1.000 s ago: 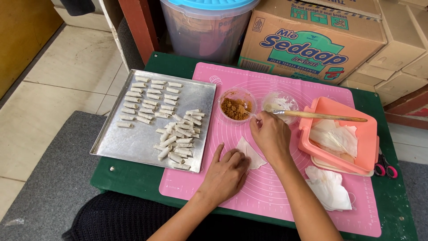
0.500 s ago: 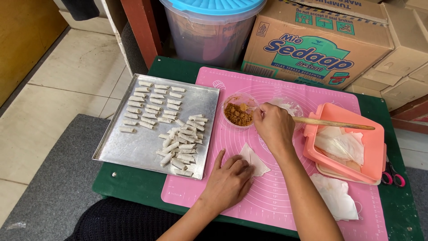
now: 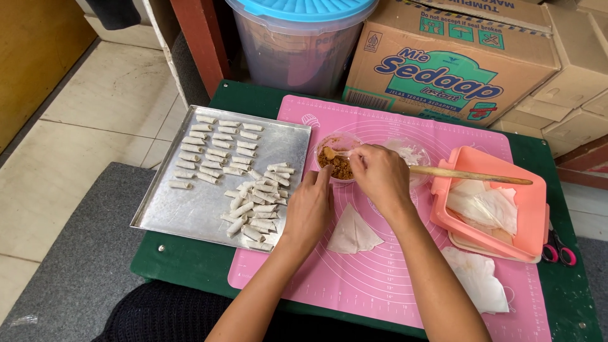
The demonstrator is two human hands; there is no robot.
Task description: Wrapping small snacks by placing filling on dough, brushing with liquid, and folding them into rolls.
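At frame centre, a small clear plastic bowl of brown filling (image 3: 337, 163) is steadied by the left hand (image 3: 308, 212), fingers loosely extended, while a small spoon (image 3: 334, 152) is pinched by the right hand (image 3: 380, 177) over it, above the triangular white wrapper (image 3: 353, 232).

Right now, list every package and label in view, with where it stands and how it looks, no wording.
Printed carton: behind the pink mat, brown cardboard with a blue, green and red panel.
Plain cartons: stacked at far right, brown.
Lidded tub: behind the table, clear with a blue lid.
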